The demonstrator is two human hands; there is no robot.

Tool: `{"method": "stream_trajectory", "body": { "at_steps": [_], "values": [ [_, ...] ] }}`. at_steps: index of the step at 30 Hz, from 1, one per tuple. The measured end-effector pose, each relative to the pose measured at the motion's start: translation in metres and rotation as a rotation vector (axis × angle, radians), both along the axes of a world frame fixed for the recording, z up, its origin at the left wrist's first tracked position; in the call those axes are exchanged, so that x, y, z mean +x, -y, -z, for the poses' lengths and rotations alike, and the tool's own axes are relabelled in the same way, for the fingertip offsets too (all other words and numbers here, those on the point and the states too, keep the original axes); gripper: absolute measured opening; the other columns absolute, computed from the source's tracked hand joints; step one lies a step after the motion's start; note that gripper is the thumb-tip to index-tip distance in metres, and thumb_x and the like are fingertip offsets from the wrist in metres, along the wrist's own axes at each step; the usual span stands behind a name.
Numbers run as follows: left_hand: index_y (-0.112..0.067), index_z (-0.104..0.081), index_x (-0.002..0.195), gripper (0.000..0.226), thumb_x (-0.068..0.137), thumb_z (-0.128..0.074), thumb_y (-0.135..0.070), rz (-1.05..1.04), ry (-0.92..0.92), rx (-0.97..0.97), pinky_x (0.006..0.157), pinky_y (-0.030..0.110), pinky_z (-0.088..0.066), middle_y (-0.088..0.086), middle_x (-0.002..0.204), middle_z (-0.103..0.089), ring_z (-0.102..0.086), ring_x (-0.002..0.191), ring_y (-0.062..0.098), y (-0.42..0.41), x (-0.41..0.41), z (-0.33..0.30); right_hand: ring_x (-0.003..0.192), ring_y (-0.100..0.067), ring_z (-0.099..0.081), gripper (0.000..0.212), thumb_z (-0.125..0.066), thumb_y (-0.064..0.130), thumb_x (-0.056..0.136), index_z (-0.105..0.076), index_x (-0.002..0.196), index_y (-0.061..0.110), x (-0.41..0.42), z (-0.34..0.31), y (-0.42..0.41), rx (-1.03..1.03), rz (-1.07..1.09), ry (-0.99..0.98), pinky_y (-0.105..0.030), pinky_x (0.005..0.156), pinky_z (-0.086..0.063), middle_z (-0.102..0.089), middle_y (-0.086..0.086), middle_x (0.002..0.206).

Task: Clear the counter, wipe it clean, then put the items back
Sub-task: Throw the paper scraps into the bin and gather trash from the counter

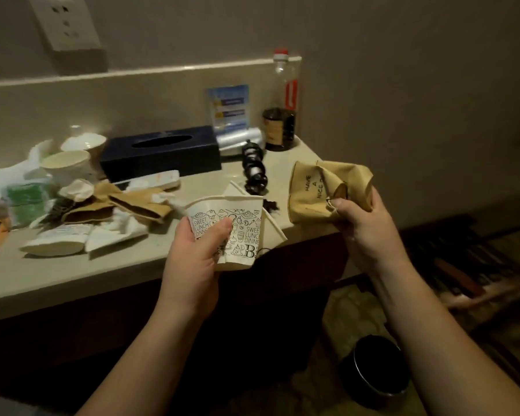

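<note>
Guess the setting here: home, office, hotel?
Probably a hotel room: a stone counter under a wall socket panel, with a dark tissue box, a blue info card and disposable paper cups.

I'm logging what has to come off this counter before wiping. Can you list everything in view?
printed paper cups: two or more, white with black drawings, held at the counter's front edge
brown paper bag: one, crumpled, held off the counter's right end
tissue box: one, dark blue, back middle
bottle: one, clear with red cap and dark liquid, back right corner
blue card: one, against the backsplash
plain cups: two, white, back left
paper litter: a pile, brown and white, left
counter: one, beige
bin: one, black, on the floor
left hand: holds the printed cups
right hand: grips the bag
</note>
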State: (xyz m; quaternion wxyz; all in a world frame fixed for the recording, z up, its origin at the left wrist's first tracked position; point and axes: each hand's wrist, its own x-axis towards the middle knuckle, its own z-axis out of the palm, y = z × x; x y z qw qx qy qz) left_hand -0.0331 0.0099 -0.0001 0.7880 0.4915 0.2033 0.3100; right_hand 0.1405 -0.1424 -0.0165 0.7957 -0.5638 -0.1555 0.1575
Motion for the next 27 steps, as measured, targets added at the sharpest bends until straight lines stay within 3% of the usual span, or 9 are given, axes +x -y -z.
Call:
{"method": "stream_trajectory", "body": {
  "at_steps": [2, 5, 11, 14, 16, 21, 25, 27],
  "values": [
    [-0.009, -0.052, 0.120, 0.030, 0.090, -0.056, -0.006, 0.038, -0.023, -0.002, 0.069, 0.040, -0.060, 0.017, 0.105, -0.071, -0.071, 0.093, 0.031, 0.027, 0.022, 0.010, 0.109, -0.027, -0.063, 0.055, -0.077, 0.018, 0.068, -0.058, 0.119, 0.024, 0.013, 0.019, 0.034, -0.042, 0.042, -0.034, -0.043, 0.094, -0.050, -0.067, -0.007, 0.114],
    [-0.007, -0.053, 0.117, 0.028, 0.089, -0.057, -0.004, 0.062, -0.070, 0.005, 0.062, 0.034, -0.058, 0.016, 0.103, -0.072, -0.072, 0.088, 0.028, 0.070, 0.061, 0.027, 0.111, -0.029, -0.062, 0.050, -0.073, 0.011, 0.076, -0.055, 0.121, 0.021, 0.043, 0.048, 0.088, -0.073, 0.096, -0.099, -0.045, 0.097, -0.049, -0.066, -0.008, 0.115],
    [-0.012, -0.055, 0.116, 0.028, 0.089, -0.060, -0.005, 0.114, -0.213, 0.030, 0.072, 0.040, -0.058, 0.008, 0.103, -0.073, -0.072, 0.092, 0.025, 0.168, 0.148, 0.075, 0.107, -0.024, -0.065, 0.041, -0.068, 0.007, 0.083, -0.057, 0.115, 0.031, 0.112, 0.106, 0.207, -0.178, 0.125, -0.217, -0.042, 0.089, -0.054, -0.066, -0.005, 0.116],
    [-0.013, -0.054, 0.117, 0.028, 0.090, -0.061, -0.006, 0.135, -0.330, 0.029, 0.074, 0.044, -0.058, 0.007, 0.104, -0.073, -0.072, 0.091, 0.025, 0.211, 0.193, 0.119, 0.107, -0.019, -0.063, 0.039, -0.074, 0.018, 0.080, -0.058, 0.104, 0.043, 0.148, 0.147, 0.263, -0.346, 0.167, -0.250, -0.043, 0.091, -0.053, -0.067, 0.005, 0.113],
    [-0.014, -0.053, 0.116, 0.029, 0.089, -0.063, -0.008, 0.139, -0.424, 0.033, 0.075, 0.046, -0.058, 0.008, 0.105, -0.072, -0.072, 0.091, 0.024, 0.229, 0.214, 0.153, 0.108, -0.017, -0.062, 0.044, -0.078, 0.031, 0.072, -0.057, 0.108, 0.045, 0.164, 0.176, 0.291, -0.463, 0.186, -0.273, -0.045, 0.094, -0.051, -0.067, 0.009, 0.113],
    [-0.017, -0.054, 0.113, 0.037, 0.079, -0.068, -0.020, 0.211, -0.735, 0.041, 0.078, 0.055, -0.057, 0.010, 0.107, -0.070, -0.071, 0.091, 0.027, 0.277, 0.258, 0.261, 0.097, -0.011, -0.057, 0.054, -0.071, 0.023, 0.084, -0.047, 0.132, 0.023, 0.189, 0.253, 0.352, -0.741, 0.140, -0.373, -0.031, 0.084, -0.044, -0.061, 0.006, 0.113],
    [-0.017, -0.052, 0.112, 0.036, 0.081, -0.069, -0.023, 0.246, -0.943, 0.061, 0.081, 0.049, -0.057, 0.007, 0.104, -0.069, -0.070, 0.088, 0.025, 0.298, 0.278, 0.339, 0.086, -0.006, -0.053, 0.055, -0.068, 0.018, 0.085, -0.045, 0.135, 0.020, 0.199, 0.319, 0.371, -0.876, 0.065, -0.459, -0.024, 0.068, -0.039, -0.058, 0.002, 0.113],
    [-0.015, -0.052, 0.112, 0.034, 0.083, -0.068, -0.021, 0.265, -1.026, 0.084, 0.081, 0.045, -0.057, 0.005, 0.100, -0.069, -0.069, 0.087, 0.023, 0.304, 0.288, 0.377, 0.086, -0.008, -0.053, 0.054, -0.068, 0.015, 0.085, -0.044, 0.134, 0.018, 0.203, 0.354, 0.374, -0.916, 0.027, -0.491, -0.025, 0.070, -0.038, -0.057, 0.003, 0.108]
  ]
}}
